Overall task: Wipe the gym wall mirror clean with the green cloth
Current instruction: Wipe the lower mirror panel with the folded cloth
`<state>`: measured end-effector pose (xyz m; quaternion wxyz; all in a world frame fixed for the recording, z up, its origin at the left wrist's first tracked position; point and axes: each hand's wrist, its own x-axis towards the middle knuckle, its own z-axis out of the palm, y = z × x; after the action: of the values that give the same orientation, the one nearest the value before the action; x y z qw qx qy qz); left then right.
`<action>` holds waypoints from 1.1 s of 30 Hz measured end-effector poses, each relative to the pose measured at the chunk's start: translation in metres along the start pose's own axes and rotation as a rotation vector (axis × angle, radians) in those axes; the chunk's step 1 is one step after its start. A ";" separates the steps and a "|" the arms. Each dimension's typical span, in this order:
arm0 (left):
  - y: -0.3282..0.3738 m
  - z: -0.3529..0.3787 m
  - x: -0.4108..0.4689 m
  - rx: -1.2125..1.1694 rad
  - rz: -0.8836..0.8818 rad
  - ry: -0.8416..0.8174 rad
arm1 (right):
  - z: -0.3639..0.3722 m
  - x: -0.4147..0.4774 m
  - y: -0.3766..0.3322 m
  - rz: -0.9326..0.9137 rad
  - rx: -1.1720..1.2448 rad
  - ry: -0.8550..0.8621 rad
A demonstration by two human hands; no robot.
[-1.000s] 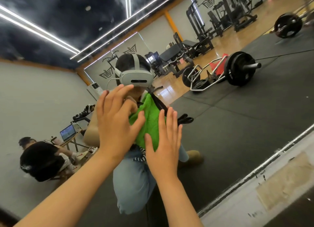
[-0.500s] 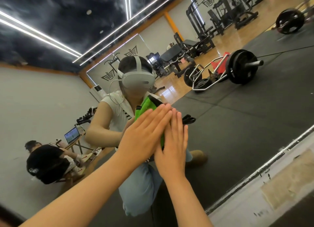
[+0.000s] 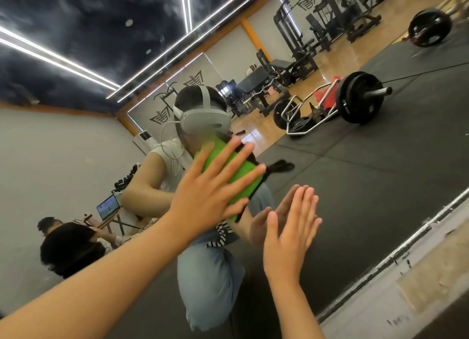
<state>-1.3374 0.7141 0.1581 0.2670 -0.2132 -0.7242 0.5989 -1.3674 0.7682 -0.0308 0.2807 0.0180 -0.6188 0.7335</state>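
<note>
at the gym wall mirror (image 3: 368, 186), the only marking in my feed is a winged emblem (image 3: 195, 79) on the reflected far wall, and i cannot read any lettering on it. the laptop (image 3: 108, 206) screen is too small to make out. my left hand (image 3: 205, 196) lies flat, fingers spread wide, pressing the green cloth (image 3: 245, 186) against the glass. my right hand (image 3: 289, 239), fingers straight and close together, holds nothing; its fingertips touch the mirror just below and right of the cloth, apart from it.
</note>
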 end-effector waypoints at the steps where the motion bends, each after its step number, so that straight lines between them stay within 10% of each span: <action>1: -0.008 -0.001 0.008 0.018 -0.039 0.014 | 0.002 0.000 -0.001 0.006 0.004 0.012; 5: -0.007 -0.002 0.021 -0.042 -0.144 0.039 | 0.007 0.000 -0.001 0.025 -0.010 0.045; 10: 0.000 0.003 0.006 -0.056 0.142 0.012 | 0.013 -0.003 -0.006 0.041 -0.034 0.092; 15: -0.010 -0.004 0.030 -0.058 -0.160 0.029 | 0.021 -0.012 -0.006 0.056 -0.101 0.117; 19: -0.014 -0.003 0.012 -0.112 0.111 -0.015 | 0.024 -0.015 0.000 -0.002 -0.187 0.137; 24: -0.063 -0.012 0.049 -0.053 -0.227 0.029 | 0.028 -0.015 0.000 0.005 -0.183 0.154; 29: -0.076 -0.010 0.039 -0.046 0.124 -0.014 | 0.027 -0.015 0.000 0.001 -0.170 0.138; 33: -0.105 -0.024 0.063 -0.077 -0.306 0.040 | 0.026 -0.014 0.001 0.011 -0.175 0.129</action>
<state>-1.3692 0.7514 0.2725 0.3610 -0.1222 -0.7653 0.5187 -1.3641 0.7391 -0.0306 0.3162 -0.0573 -0.6611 0.6780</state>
